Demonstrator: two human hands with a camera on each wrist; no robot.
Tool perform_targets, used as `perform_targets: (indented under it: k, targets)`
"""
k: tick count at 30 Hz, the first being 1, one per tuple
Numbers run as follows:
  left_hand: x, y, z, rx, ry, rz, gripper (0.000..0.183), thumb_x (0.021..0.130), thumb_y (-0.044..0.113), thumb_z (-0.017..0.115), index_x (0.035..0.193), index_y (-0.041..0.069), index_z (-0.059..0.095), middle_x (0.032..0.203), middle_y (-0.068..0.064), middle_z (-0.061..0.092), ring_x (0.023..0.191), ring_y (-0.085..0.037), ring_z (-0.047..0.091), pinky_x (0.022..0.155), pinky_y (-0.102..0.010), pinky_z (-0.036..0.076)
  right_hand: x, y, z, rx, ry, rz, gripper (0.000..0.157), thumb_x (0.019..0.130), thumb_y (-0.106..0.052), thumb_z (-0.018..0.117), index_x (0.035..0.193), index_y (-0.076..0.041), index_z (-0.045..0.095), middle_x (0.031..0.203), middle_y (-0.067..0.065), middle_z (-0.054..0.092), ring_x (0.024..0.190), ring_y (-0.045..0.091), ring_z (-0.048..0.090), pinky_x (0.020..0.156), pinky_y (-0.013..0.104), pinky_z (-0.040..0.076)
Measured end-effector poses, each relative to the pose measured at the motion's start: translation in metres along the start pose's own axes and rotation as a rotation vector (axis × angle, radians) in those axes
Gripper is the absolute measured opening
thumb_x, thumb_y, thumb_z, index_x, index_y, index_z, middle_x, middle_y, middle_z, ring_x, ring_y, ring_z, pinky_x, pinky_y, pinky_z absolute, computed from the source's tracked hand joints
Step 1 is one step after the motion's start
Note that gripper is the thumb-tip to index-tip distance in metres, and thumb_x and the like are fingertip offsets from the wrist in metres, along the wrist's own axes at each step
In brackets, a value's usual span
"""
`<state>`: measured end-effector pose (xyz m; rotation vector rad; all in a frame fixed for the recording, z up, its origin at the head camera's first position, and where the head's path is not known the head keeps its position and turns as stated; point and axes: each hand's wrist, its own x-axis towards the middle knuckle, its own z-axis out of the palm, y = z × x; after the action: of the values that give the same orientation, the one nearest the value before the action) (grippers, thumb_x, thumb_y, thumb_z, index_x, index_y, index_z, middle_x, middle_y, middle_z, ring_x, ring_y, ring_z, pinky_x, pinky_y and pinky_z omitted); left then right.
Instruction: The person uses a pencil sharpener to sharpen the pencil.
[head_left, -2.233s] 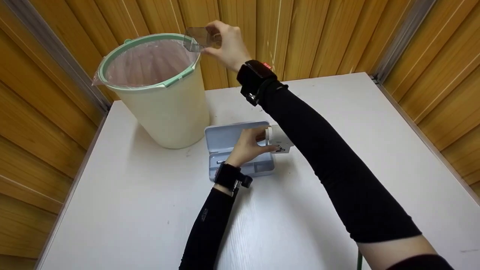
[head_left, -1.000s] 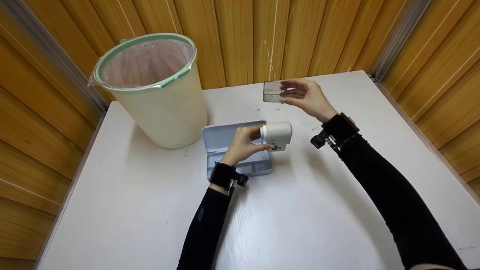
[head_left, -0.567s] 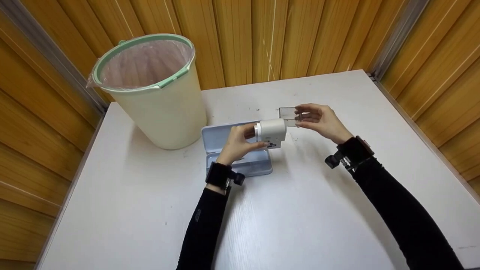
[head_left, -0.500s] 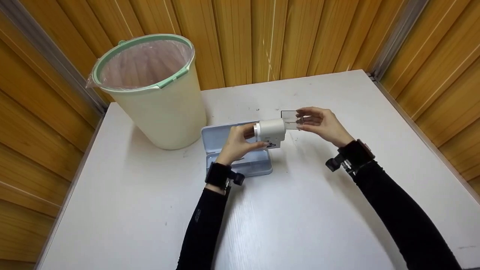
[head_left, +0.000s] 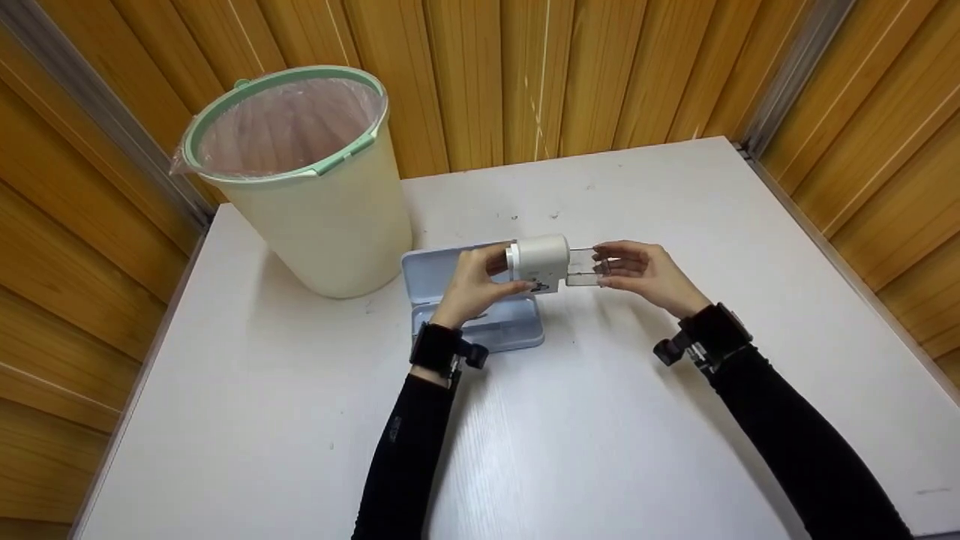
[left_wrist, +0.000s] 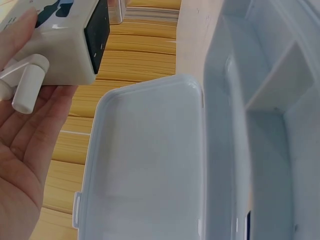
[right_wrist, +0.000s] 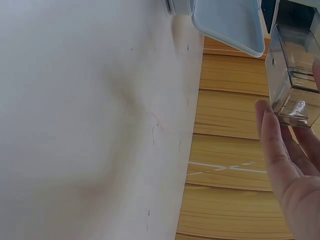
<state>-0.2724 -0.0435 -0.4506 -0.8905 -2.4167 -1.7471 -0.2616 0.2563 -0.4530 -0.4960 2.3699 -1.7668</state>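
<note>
In my left hand [head_left: 474, 291] I hold a white crank pencil sharpener [head_left: 544, 259] lying sideways above the pencil case; its small white crank handle [left_wrist: 29, 89] shows in the left wrist view. My right hand [head_left: 651, 276] pinches a clear shavings drawer [head_left: 582, 268] between thumb and fingers. The drawer's far end is right at the sharpener's open side, lined up with its dark opening [right_wrist: 296, 14] in the right wrist view. Below, a light blue pencil case [head_left: 517, 334] lies with its lid [left_wrist: 145, 160] raised and a divided tray showing.
A cream bin [head_left: 322, 232] with a green rim and pink liner stands at the table's back left. Small dark specks dot the white table [head_left: 300, 420] behind the case. Wood-patterned walls [head_left: 480, 75] enclose the back and sides.
My right hand has brought the clear drawer from the bin's rim rightward and down to the sharpener's open side. My left hand has stayed nearly in place, holding the sharpener.
</note>
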Motion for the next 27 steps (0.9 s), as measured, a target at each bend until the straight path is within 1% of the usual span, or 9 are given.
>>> perform_targets:
  k: [8, 14, 16, 19, 22, 27]
  targets:
    - [0.0, 0.0, 0.002, 0.02, 0.002, -0.007, 0.053, 0.075, 0.009, 0.083, 0.124, -0.002, 0.064, 0.121, -0.018, 0.069, 0.111, -0.025, 0.069, 0.094, -0.022, 0.053, 0.002, -0.007, 0.007, 0.025, -0.043, -0.003, 0.059, 0.084, -0.001, 0.074, 0.137, 0.009, 0.05, 0.13, 0.023, 0.06, 0.107, 0.01, 0.067, 0.091, 0.021, 0.054]
    - [0.001, 0.0, 0.005, 0.03, 0.007, 0.0, 0.055, 0.075, 0.009, 0.084, 0.125, -0.002, 0.063, 0.122, -0.018, 0.069, 0.111, -0.025, 0.069, 0.094, -0.022, 0.053, 0.006, -0.011, 0.012, 0.037, -0.07, -0.002, 0.057, 0.084, 0.001, 0.073, 0.136, 0.007, 0.052, 0.133, 0.029, 0.057, 0.109, 0.013, 0.067, 0.092, 0.021, 0.054]
    - [0.001, 0.001, 0.006, 0.03, 0.004, 0.008, 0.056, 0.075, 0.009, 0.084, 0.125, -0.003, 0.062, 0.122, -0.019, 0.068, 0.111, -0.026, 0.069, 0.093, -0.022, 0.053, 0.007, -0.013, 0.014, 0.031, -0.076, -0.003, 0.056, 0.084, 0.001, 0.073, 0.136, 0.007, 0.052, 0.133, 0.03, 0.057, 0.109, 0.014, 0.067, 0.092, 0.021, 0.054]
    - [0.001, 0.001, 0.008, 0.031, -0.004, 0.024, 0.056, 0.076, 0.009, 0.083, 0.126, -0.003, 0.062, 0.122, -0.019, 0.069, 0.111, -0.026, 0.069, 0.093, -0.022, 0.053, 0.009, -0.014, 0.018, 0.027, -0.082, -0.004, 0.056, 0.084, 0.001, 0.073, 0.135, 0.008, 0.052, 0.132, 0.029, 0.058, 0.108, 0.012, 0.067, 0.092, 0.022, 0.054]
    - [0.002, 0.001, 0.009, 0.03, -0.005, 0.037, 0.055, 0.077, 0.008, 0.082, 0.126, -0.003, 0.062, 0.122, -0.018, 0.069, 0.112, -0.026, 0.069, 0.094, -0.022, 0.053, 0.011, -0.015, 0.021, 0.029, -0.08, -0.006, 0.056, 0.083, 0.002, 0.074, 0.134, 0.009, 0.052, 0.131, 0.029, 0.058, 0.105, 0.008, 0.067, 0.092, 0.022, 0.054]
    - [0.001, 0.002, 0.008, 0.01, 0.012, 0.026, 0.054, 0.077, 0.005, 0.082, 0.126, -0.004, 0.061, 0.122, -0.02, 0.068, 0.112, -0.027, 0.068, 0.094, -0.022, 0.053, 0.014, -0.015, 0.025, 0.038, -0.064, -0.006, 0.057, 0.081, 0.004, 0.075, 0.133, 0.01, 0.052, 0.131, 0.031, 0.058, 0.101, 0.004, 0.068, 0.092, 0.022, 0.054]
